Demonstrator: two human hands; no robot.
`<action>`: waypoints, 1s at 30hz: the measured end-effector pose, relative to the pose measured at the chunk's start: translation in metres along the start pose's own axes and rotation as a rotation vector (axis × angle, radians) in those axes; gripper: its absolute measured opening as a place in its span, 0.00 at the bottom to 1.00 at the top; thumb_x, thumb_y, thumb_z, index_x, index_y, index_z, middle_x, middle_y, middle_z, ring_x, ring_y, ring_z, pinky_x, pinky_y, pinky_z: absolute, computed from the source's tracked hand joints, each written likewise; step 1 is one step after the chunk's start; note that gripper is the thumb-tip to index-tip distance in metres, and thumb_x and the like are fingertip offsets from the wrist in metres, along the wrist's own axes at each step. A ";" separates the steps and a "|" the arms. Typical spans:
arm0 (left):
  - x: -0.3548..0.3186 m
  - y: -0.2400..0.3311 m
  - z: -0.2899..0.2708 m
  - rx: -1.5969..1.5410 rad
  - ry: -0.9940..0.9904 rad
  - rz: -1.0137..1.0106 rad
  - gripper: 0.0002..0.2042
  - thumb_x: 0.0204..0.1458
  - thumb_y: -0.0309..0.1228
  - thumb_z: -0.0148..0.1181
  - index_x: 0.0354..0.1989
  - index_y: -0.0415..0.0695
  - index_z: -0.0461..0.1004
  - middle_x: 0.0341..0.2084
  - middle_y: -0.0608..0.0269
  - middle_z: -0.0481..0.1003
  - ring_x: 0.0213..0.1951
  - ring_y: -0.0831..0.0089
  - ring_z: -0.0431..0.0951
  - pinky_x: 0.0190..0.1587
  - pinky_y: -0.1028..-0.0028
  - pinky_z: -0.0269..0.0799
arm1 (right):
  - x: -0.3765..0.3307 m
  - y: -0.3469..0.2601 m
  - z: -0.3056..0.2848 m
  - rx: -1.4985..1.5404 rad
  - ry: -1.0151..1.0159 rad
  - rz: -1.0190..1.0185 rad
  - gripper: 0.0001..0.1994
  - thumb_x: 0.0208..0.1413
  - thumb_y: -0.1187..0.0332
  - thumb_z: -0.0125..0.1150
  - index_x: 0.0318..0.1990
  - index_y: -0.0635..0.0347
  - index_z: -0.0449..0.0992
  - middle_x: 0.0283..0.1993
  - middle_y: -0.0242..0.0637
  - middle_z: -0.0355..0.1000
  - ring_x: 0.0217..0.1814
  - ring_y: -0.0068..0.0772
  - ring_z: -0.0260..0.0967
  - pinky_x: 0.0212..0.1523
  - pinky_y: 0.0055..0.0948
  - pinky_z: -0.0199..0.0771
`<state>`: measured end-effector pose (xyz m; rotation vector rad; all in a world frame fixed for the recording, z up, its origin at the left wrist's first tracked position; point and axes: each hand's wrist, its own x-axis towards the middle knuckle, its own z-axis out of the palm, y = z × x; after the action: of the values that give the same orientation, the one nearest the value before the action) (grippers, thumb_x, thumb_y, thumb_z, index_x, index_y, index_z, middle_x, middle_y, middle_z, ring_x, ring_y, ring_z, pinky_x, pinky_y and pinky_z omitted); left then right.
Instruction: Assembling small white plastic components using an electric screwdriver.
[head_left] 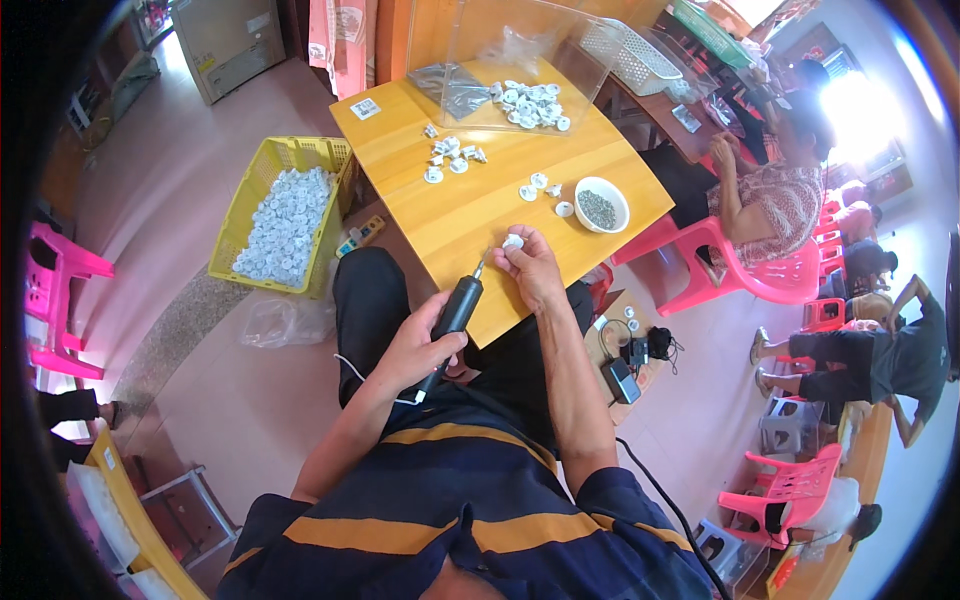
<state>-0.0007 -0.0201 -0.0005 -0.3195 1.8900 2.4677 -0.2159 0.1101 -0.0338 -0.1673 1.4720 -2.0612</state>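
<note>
Black electric screwdriver (457, 314) in the left hand (424, 350) of a seated person, seen from the head looking down: the fingers are wrapped around its body, with the thumb lying along it. Its thin metal bit (481, 268) slants up toward the right hand (536, 268), which pinches a small round white part (513, 241) between thumb and fingertips. That part is held above the near edge of a yellow wooden table (480, 215). The bit's tip is just beside it; whether the two touch cannot be told.

Farther along the table, to the right, a white bowl (622, 214) contains small grey metal pieces (598, 208), probably screws. A few loose white parts (538, 181) lie beside the bowl, a small cluster (458, 155) lies farther left, and a bigger pile (532, 105) is at the far end, by a clear plastic box (600, 82). On the floor to the left, a yellow basket (246, 188) is full of similar white pieces (284, 230).

The step appears to be driving a screw into the held part. The next move seems to call for a steady pinch, with the bit brought squarely in line.
</note>
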 end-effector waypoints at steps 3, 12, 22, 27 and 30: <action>0.000 -0.003 -0.001 -0.002 -0.014 -0.006 0.28 0.58 0.23 0.59 0.68 0.39 0.59 0.33 0.66 0.72 0.28 0.79 0.76 0.32 0.77 0.73 | -0.004 -0.001 0.004 -0.024 -0.005 0.008 0.17 0.67 0.77 0.55 0.62 0.59 0.69 0.45 0.37 0.73 0.39 0.28 0.76 0.40 0.25 0.82; 0.002 -0.007 -0.003 0.000 -0.012 -0.049 0.28 0.58 0.22 0.58 0.68 0.40 0.59 0.35 0.66 0.71 0.29 0.79 0.76 0.33 0.77 0.74 | -0.011 0.007 0.009 -0.102 -0.058 -0.008 0.10 0.66 0.73 0.59 0.52 0.63 0.75 0.44 0.37 0.78 0.35 0.24 0.75 0.38 0.23 0.79; 0.004 -0.010 -0.003 0.077 0.006 -0.100 0.28 0.57 0.22 0.58 0.67 0.40 0.60 0.34 0.66 0.70 0.29 0.79 0.75 0.32 0.77 0.74 | -0.014 0.016 0.015 -0.165 -0.044 -0.099 0.06 0.67 0.74 0.56 0.48 0.65 0.75 0.40 0.34 0.77 0.35 0.21 0.75 0.36 0.21 0.77; 0.004 -0.008 -0.002 0.052 -0.003 -0.096 0.28 0.57 0.21 0.58 0.68 0.40 0.59 0.34 0.67 0.70 0.29 0.80 0.74 0.32 0.77 0.74 | -0.015 0.019 0.015 -0.224 -0.024 -0.126 0.06 0.68 0.74 0.56 0.48 0.65 0.76 0.39 0.32 0.77 0.35 0.20 0.74 0.36 0.20 0.77; 0.002 -0.007 -0.002 0.046 0.001 -0.094 0.28 0.57 0.21 0.58 0.68 0.39 0.59 0.34 0.67 0.69 0.29 0.80 0.74 0.33 0.77 0.74 | -0.017 0.017 0.019 -0.247 -0.021 -0.130 0.06 0.68 0.74 0.56 0.47 0.64 0.76 0.39 0.32 0.77 0.35 0.19 0.74 0.36 0.19 0.77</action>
<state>-0.0019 -0.0205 -0.0078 -0.3990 1.8831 2.3614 -0.1867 0.0997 -0.0380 -0.3906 1.7403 -1.9638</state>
